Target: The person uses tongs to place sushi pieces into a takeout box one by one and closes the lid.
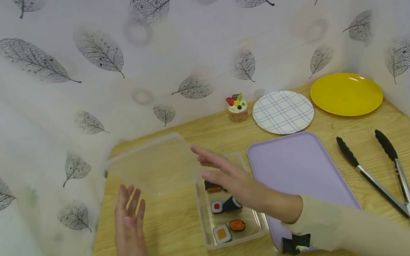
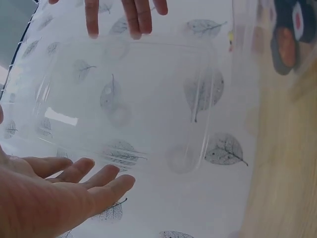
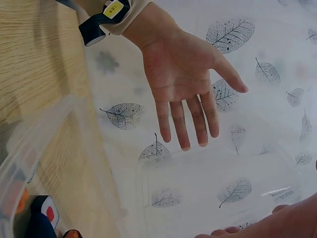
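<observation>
A clear plastic lid (image 1: pixel 155 167) is between my two hands, tilted above the left part of the table. Straight fingers of my left hand (image 1: pixel 131 238) reach to its near left edge, palm turned inward. My right hand (image 1: pixel 233 179) has its fingers extended at the lid's right edge; it crosses over a clear plastic box (image 1: pixel 208 241). Both hands' fingertips meet or nearly meet the lid's edges in the left wrist view. Inside the box are several sushi pieces, among them a roll with an orange centre (image 1: pixel 222 233) and one with orange topping (image 1: pixel 237 225). My right hand hides part of the box.
Right of the box lies a lilac tray (image 1: pixel 296 167), partly under my right sleeve. Black-tipped tongs (image 1: pixel 384 193) rest spread apart farther right. Along the back are a small fruit-topped cake cup (image 1: pixel 237 107), a checked plate (image 1: pixel 283 112) and a yellow plate (image 1: pixel 346 94). A leaf-printed curtain (image 1: pixel 192 49) encloses the table.
</observation>
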Demonstrator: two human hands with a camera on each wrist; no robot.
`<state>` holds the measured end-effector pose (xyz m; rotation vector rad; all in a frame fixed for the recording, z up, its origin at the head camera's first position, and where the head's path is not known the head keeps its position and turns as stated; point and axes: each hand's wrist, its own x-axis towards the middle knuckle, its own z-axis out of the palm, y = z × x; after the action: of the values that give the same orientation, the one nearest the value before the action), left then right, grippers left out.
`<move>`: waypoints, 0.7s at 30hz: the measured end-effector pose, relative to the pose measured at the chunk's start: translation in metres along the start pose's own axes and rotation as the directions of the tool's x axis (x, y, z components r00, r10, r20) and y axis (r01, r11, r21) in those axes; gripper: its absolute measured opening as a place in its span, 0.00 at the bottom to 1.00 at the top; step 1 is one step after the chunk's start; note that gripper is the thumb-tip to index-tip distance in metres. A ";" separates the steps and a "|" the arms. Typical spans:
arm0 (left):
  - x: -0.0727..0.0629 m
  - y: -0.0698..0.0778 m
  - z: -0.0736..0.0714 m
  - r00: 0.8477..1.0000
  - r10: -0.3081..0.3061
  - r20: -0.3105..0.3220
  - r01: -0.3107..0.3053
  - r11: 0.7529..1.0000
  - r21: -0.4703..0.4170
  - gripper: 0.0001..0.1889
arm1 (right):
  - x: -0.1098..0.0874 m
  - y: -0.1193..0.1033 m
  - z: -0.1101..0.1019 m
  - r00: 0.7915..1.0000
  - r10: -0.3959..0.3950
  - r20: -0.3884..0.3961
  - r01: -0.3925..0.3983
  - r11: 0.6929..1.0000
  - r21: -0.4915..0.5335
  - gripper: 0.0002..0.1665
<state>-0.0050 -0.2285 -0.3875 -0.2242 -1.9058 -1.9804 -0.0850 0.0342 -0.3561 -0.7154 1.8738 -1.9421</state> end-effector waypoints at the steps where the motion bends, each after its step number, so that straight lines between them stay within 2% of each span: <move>1: 0.000 0.000 0.000 1.000 0.019 0.015 -0.019 1.000 -0.018 0.30 | -0.001 0.001 -0.002 1.000 0.004 0.004 -0.004 1.000 0.016 0.36; 3: 0.001 -0.002 0.001 0.995 0.074 0.061 -0.070 0.996 -0.062 0.30 | -0.004 0.003 -0.007 1.000 -0.001 0.005 0.001 0.999 0.054 0.36; 6: 0.002 -0.006 0.003 0.978 0.160 0.132 -0.143 0.981 -0.130 0.29 | -0.008 0.010 -0.012 1.000 -0.007 -0.011 0.008 0.993 0.118 0.34; 9: 0.003 -0.010 0.006 0.968 0.175 0.177 -0.149 0.977 -0.149 0.29 | -0.013 0.017 -0.016 0.999 -0.015 -0.029 0.020 0.985 0.169 0.32; 11: 0.002 -0.011 0.008 0.976 0.122 0.180 -0.106 0.990 -0.095 0.29 | -0.017 0.022 -0.019 0.999 -0.029 -0.038 0.035 0.983 0.179 0.31; 13: 0.000 -0.011 0.010 0.986 0.020 0.166 -0.024 1.000 0.020 0.28 | -0.020 0.027 -0.022 0.998 -0.056 -0.038 0.062 0.983 0.171 0.30; 15: -0.002 -0.013 0.011 0.984 -0.077 0.158 0.050 0.985 0.166 0.27 | -0.024 0.034 -0.025 0.995 -0.093 -0.023 0.095 0.987 0.129 0.30; 16: -0.003 -0.014 0.011 0.979 -0.132 0.153 0.096 0.970 0.223 0.26 | -0.027 0.037 -0.027 0.993 -0.115 -0.011 0.116 0.989 0.096 0.30; 17: -0.003 -0.015 0.011 0.974 -0.159 0.165 0.113 0.960 0.256 0.25 | -0.030 0.040 -0.028 0.991 -0.130 0.001 0.130 0.990 0.061 0.31; 19: -0.004 -0.020 0.009 0.965 -0.158 0.210 0.096 0.956 0.279 0.27 | -0.035 0.046 -0.031 0.989 -0.144 0.023 0.144 0.990 -0.007 0.32; 21: -0.004 -0.026 0.006 0.952 -0.109 0.284 0.044 0.973 0.226 0.29 | -0.042 0.052 -0.034 0.990 -0.136 0.029 0.138 0.986 -0.094 0.33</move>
<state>-0.0119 -0.2215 -0.4124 -0.4103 -2.3352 -1.8492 -0.0757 0.0828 -0.4124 -0.9138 1.9616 -1.9267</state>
